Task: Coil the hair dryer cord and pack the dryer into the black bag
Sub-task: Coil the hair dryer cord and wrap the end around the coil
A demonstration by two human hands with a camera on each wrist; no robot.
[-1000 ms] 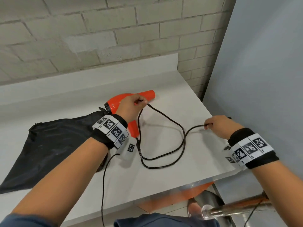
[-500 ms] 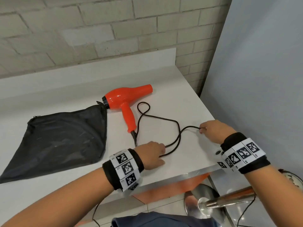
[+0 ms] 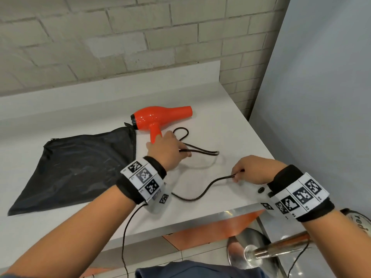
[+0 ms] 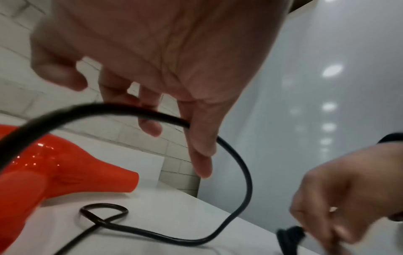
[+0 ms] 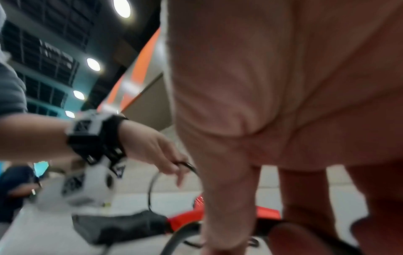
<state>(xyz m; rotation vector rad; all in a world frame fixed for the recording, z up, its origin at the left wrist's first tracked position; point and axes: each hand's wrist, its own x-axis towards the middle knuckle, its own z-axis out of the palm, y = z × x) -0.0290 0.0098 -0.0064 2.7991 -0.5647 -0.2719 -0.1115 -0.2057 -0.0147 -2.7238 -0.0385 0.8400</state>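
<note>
1. On the white counter sits the orange hair dryer, on its side, nozzle pointing right toward the grey wall panel.
2. Black bag lies flat to the dryer's left – its top corner touches the dryer's rear end.
3. My left hand is just below the dryer handle, fingers curled round a loop of the black cord; the left wrist view shows the cord running across my fingers, raised off the counter.
4. My right hand is near the counter's front right edge, pinching the cord between thumb and fingertips – the plug end, I think, though it's blurred in the wrist view.
5. Between my hands the cord sags and curves across the counter; a small loop lies beside the dryer handle.
6. Cord is not yet coiled; dryer is outside the bag.
7. Brick wall runs behind the counter.
</note>
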